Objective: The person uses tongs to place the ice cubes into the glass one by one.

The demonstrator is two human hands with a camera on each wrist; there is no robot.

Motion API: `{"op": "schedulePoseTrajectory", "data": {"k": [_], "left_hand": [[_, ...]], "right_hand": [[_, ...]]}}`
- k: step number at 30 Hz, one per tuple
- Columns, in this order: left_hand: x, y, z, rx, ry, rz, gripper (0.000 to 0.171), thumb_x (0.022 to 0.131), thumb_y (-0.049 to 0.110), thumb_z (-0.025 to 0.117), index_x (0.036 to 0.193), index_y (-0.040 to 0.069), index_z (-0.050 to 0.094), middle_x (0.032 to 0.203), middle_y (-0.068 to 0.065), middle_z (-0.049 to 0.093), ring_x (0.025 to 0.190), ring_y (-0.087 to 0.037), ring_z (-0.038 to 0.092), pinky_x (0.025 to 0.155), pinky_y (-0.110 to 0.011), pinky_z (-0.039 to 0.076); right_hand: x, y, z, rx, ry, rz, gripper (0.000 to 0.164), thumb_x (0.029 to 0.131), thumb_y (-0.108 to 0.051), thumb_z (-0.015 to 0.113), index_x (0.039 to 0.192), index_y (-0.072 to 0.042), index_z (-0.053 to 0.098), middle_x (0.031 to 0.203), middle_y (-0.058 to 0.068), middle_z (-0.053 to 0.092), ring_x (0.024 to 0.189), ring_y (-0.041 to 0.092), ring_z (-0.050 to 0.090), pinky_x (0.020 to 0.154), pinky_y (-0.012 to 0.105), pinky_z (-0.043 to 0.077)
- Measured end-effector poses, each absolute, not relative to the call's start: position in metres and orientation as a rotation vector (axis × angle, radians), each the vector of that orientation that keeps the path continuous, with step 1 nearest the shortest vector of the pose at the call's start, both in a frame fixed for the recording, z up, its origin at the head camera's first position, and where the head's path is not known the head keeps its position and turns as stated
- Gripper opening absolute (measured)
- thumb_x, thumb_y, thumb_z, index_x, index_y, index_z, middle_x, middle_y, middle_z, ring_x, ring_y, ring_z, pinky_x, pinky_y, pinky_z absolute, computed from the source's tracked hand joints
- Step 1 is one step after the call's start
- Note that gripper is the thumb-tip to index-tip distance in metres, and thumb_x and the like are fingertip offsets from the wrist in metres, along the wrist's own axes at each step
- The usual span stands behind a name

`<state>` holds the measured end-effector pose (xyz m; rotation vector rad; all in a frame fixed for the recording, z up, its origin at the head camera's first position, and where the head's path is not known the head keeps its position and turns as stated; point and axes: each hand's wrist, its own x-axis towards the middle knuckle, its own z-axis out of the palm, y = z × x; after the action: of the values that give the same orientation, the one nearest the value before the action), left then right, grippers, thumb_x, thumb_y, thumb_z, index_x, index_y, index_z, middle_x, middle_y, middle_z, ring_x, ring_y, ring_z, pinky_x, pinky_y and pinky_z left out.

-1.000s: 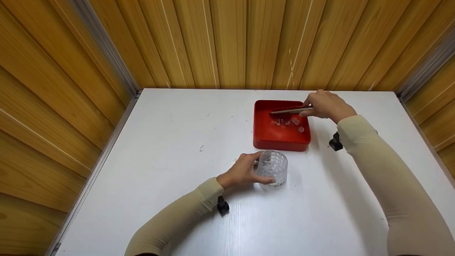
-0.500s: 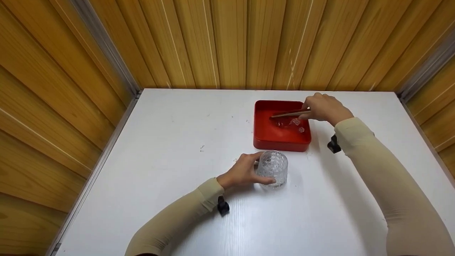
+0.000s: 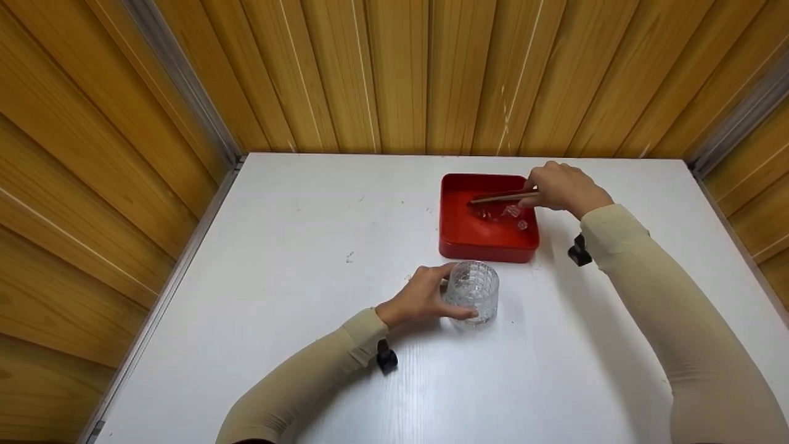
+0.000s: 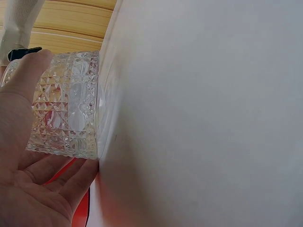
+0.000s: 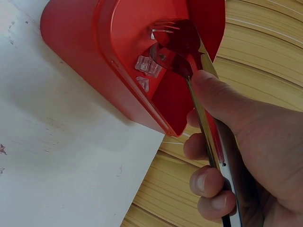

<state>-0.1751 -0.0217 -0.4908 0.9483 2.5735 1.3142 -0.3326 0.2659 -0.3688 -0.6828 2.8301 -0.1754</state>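
In the head view, a person's left hand (image 3: 416, 299) steadies a glass (image 3: 486, 293) on the white tabletop (image 3: 308, 296) while the right hand (image 3: 567, 186) works shiny tongs (image 3: 505, 198) inside a red tray (image 3: 484, 253), where the clear pieces (image 3: 512, 211) could skid away if pinched off-centre. In the left wrist view, the left grip curves thumb and fingers around the glass, its transparent wall cut in sparkling facets. In the right wrist view, the right grip is wrapped about the tongs, whose tips stand slightly apart, one of them tined, near chunky, colourless pieces on the tray floor; whether any piece is caught cannot be told.
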Motion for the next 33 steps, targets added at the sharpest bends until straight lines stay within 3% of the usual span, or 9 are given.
{"op": "schedulePoseTrajectory", "data": {"k": [12,20,33], "left_hand": [[-0.1749,-0.0219,-0.4911,0.942,2.556,1.328,0.075,0.076,0.040,0.092,0.139,0.011,0.061,0.117,0.002,0.074,0.104,-0.005,0.067,0.089,-0.017,0.052],[-0.1754,-0.0213,-0.4913,0.899,2.557,1.315,0.073,0.076,0.043,0.091,0.136,0.013,0.062,0.115,0.005,0.074,0.103,-0.006,0.068,0.089,-0.018,0.052],[-0.1739,-0.0225,-0.4936,0.902,2.552,1.314,0.074,0.076,0.044,0.091,0.138,0.015,0.062,0.115,0.007,0.073,0.103,-0.005,0.066,0.089,-0.018,0.052]], "right_hand": [[-0.3320,0.2641,-0.3695,-0.689,2.841,-0.189,0.027,0.089,-0.026,0.082,0.106,-0.004,0.080,0.088,0.008,0.073,0.078,0.026,0.061,0.064,0.038,0.054],[-0.3302,0.2629,-0.3661,-0.731,2.907,-0.144,0.020,0.090,-0.024,0.081,0.098,-0.005,0.081,0.081,0.007,0.069,0.076,0.025,0.056,0.062,0.038,0.046],[-0.3290,0.2653,-0.3677,-0.699,2.884,-0.213,0.021,0.091,-0.024,0.080,0.102,-0.006,0.081,0.081,0.006,0.073,0.072,0.024,0.058,0.057,0.033,0.048]]}}
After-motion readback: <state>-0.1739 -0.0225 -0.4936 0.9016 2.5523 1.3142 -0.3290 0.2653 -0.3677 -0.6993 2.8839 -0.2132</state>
